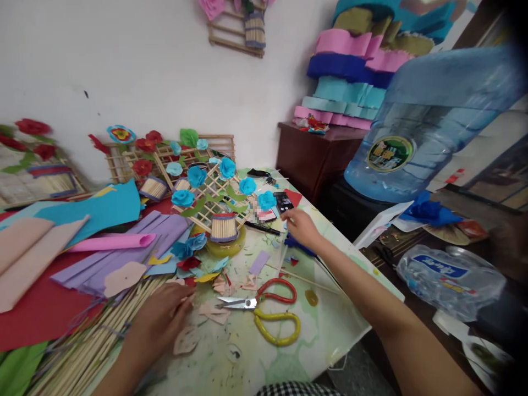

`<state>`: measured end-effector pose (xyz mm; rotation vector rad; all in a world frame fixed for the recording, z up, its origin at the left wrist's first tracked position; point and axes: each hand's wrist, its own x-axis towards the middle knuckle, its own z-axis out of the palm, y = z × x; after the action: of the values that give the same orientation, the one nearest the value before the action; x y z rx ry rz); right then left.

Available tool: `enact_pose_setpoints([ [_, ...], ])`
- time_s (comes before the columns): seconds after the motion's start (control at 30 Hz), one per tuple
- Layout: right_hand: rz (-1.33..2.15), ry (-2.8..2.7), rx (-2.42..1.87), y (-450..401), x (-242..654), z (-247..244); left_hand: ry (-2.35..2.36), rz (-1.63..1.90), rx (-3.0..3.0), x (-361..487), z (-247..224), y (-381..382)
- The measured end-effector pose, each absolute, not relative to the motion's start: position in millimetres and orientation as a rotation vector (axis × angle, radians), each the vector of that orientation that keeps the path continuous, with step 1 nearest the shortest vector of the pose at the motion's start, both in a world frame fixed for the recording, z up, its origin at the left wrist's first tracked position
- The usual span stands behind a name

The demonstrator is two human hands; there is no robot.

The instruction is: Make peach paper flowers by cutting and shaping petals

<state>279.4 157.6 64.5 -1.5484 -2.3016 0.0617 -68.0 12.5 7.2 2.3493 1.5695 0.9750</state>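
My left hand (163, 311) rests at the near left of the table, beside a bundle of thin sticks (99, 330). Its fingers are loosely bent, with nothing visible in them. My right hand (304, 226) reaches forward, its fingers drawn together at the lower edge of a dark phone-like rectangle (284, 202); whatever they may hold is hidden. Left of that hand stands a small stick lattice (210, 192) with blue paper flowers (227, 168) and a small stick basket (224, 226). Scissors (247, 303) with one red and one yellow handle lie open between my hands.
Purple crepe paper (119, 253), a pink roll (115, 242) and blue paper (107, 212) cover the left side. Paper scraps (214, 312) lie near the scissors. A large water bottle (429, 121) stands to the right, a dark red cabinet (313, 159) behind the table.
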Motion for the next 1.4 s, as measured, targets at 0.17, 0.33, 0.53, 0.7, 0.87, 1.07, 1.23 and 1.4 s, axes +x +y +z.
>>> enact_pose_setpoints([
  [0.17, 0.113, -2.562, -1.387, 54, 234, 43, 1.699, 0.983, 2.347, -87, 15, 12],
  [0.33, 0.227, -2.554, -1.507, 19, 232, 15, 1.761, 0.878, 2.319, -92, 15, 5],
  [0.53, 0.146, -2.512, -1.512, 21, 238, 2, 1.748, 0.655, 2.403, -90, 13, 3],
  [0.7, 0.203, -2.536, -1.436, 15, 232, 6, 1.845, 0.722, 2.34, -93, 16, 0],
  [0.87, 0.307, -2.512, -1.454, 4, 229, 9, 1.759, 0.725, 2.304, -91, 20, -3],
  [1.07, 0.349, -2.553, -1.436, 0, 227, 6, 1.394, 0.443, 2.338, -83, 29, -8],
  [1.23, 0.438, -2.508, -1.516, 9, 230, 14, 1.362, 0.434, 2.304, -79, 28, -8],
  [1.4, 0.375, -2.352, -1.616, 17, 239, 30, 1.359, 0.428, 2.267, -78, 25, -8],
])
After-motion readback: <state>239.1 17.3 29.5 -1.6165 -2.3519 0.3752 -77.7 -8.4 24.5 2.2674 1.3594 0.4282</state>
